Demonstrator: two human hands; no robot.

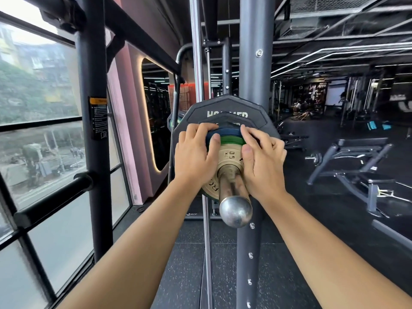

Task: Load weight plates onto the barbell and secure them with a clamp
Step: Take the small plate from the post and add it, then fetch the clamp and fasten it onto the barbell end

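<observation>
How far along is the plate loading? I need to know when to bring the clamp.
Done: a large black plate, blue and green discs sit on the steel barbell sleeve. In hand: left hand and right hand press the small tan plate inward. Left: no clamp visible.

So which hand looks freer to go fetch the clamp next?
Neither clearly. The left hand and right hand both press the small tan weight plate on the steel barbell sleeve; no clamp is visible.

1. Commercial gym, dim and black-ceilinged.
2. Steel rack uprights close by, loaded barbell sleeve with stacked weight plates.
3. Adjustable bench, speckled rubber floor, more machines beyond.
</observation>
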